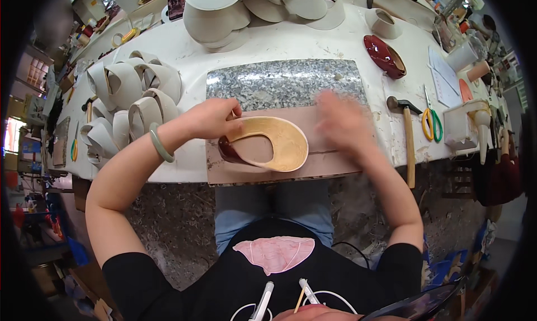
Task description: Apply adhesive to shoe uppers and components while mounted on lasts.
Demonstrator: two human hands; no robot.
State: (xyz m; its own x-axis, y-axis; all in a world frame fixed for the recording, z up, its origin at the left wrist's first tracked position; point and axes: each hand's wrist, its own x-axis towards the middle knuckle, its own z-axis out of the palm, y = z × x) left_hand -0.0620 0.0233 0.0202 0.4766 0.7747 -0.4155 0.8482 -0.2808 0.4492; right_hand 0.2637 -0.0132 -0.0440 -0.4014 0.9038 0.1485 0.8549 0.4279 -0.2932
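Bands of grey material (118,80) are standing clustered at left. Left hand (218,118) is pinching the edge of a maroon, tan-lined shoe upper (293,144) over a pinkish board (335,167). Progress: shape and lining seem done, centre gaping open; what is left is not showing clearly. Right hand (339,122) is blurring near the board; finger state, cannot tell. Farther right, a glossy maroon shoe (382,53) is lying untouched.

Shoe workshop: hammer (409,139), scissors (429,106), grey uppers (215,21) on a white table (187,55).
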